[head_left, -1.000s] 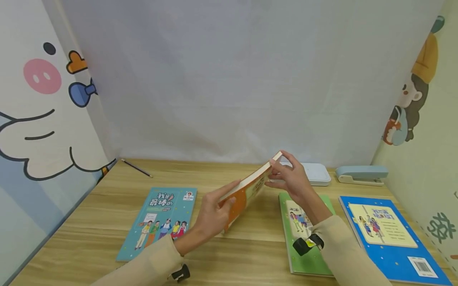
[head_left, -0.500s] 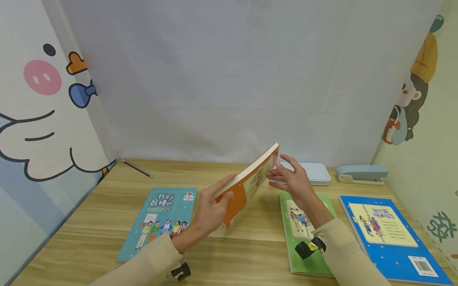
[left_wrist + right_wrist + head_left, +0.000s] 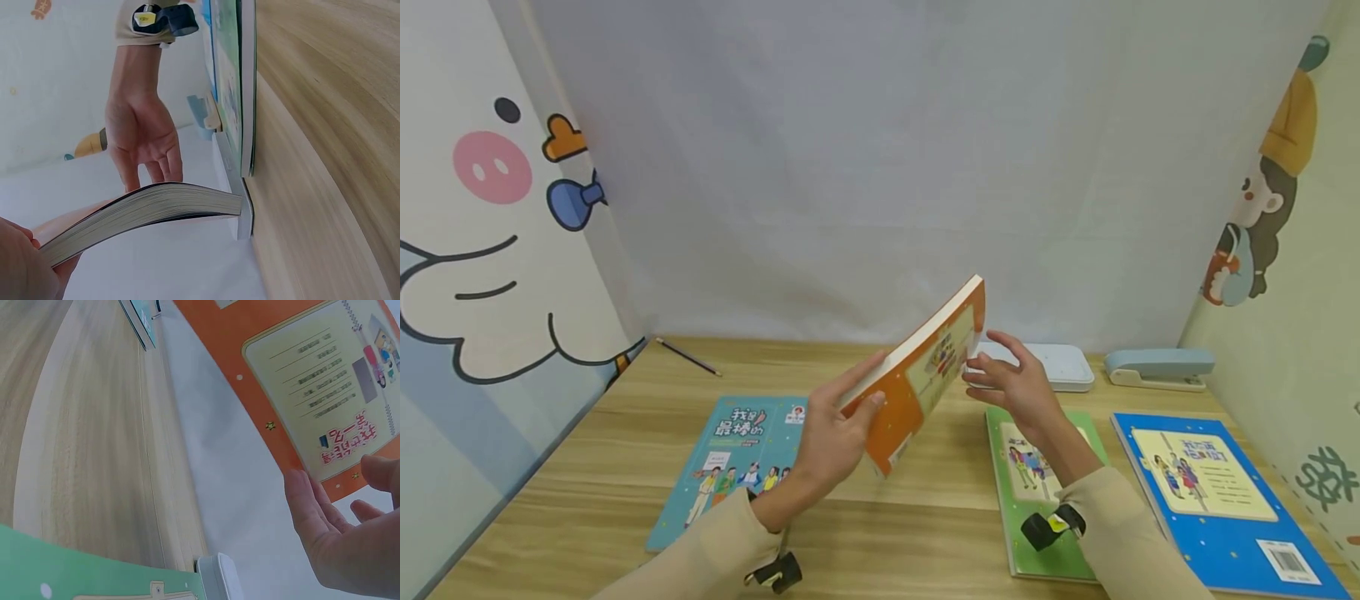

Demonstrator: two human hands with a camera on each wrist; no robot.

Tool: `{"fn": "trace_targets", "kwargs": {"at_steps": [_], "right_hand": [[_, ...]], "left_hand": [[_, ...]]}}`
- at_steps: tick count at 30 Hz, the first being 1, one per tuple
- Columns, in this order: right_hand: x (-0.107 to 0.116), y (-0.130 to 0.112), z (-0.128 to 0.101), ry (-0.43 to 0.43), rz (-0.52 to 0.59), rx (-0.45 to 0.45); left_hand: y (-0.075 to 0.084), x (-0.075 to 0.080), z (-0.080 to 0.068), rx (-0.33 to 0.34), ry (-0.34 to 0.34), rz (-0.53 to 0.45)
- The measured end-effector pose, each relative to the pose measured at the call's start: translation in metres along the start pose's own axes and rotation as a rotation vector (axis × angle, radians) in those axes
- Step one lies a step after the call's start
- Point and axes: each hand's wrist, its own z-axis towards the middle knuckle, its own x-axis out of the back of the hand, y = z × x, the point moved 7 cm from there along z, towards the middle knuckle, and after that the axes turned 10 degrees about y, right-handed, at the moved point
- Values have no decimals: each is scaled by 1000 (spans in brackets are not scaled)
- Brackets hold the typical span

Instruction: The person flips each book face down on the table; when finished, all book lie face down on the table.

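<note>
Here I am with the left hand (image 3: 831, 437) gripping the orange book (image 3: 928, 375) by its near end, thumb on the cover, the book aloft and tilted over the table (image 3: 940, 537), between the teal book (image 3: 741, 437) and the green book (image 3: 1028, 479). The right hand (image 3: 1021, 390) is gripping nothing: its fingers reach loosely toward the far end; whether they touch it, I cannot tell. Look at that bow in the pages from the left wrist! To do this well, I'd set the right fingers behind the free end, rest the left thumb flat and avoid squeezing the bend tighter. Now the lettering: 我是最棒的 on teal, what looks like 我也能得第一名 on orange, and a barcode (image 3: 1287, 562) on the blue book (image 3: 1213, 521), its title too blurred for me.
</note>
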Motion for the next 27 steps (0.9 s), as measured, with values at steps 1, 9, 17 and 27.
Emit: {"fn": "trace_targets", "kwargs": {"at_steps": [1, 9, 17, 27], "right_hand": [[0, 0, 0, 1, 2, 0], [2, 3, 0, 15, -1, -10], [-4, 7, 0, -48, 97, -15], [-11, 14, 1, -95, 198, -10]], "left_hand": [[0, 0, 0, 3, 1, -5], [7, 4, 0, 22, 9, -26], [11, 3, -1, 33, 8, -39], [11, 4, -1, 45, 25, -33]]}}
